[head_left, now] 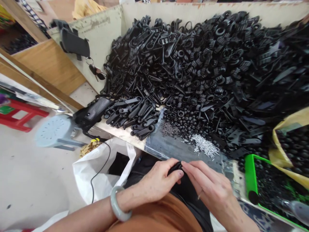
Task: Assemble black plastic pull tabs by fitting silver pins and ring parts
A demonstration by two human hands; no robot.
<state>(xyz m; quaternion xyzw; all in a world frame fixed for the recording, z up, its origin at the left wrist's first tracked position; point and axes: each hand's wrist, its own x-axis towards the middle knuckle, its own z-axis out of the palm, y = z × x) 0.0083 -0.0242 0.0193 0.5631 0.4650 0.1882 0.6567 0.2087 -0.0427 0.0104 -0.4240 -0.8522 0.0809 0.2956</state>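
Observation:
Close to my body, at the bench's front edge, my left hand [154, 180] is closed around a small black plastic part [178, 166]. My right hand [212, 187] meets it from the other side, its fingers pressed together at the part's end. Most of the part is hidden by the fingers, so its exact kind does not show. Just beyond my hands lie a heap of short silver pins [205, 145] and a small pile of brownish screw-like pieces [169, 129]. Black lever-shaped parts [142, 112] are laid together farther left.
A large mound of black plastic parts [193, 58] fills the walled bench. At right stand a green tray [251, 177] and a yellow sack [277, 145]. A white bag [84, 170] hangs at left, beside a light-blue stool [54, 130]. Keys [96, 71] hang from the left wall.

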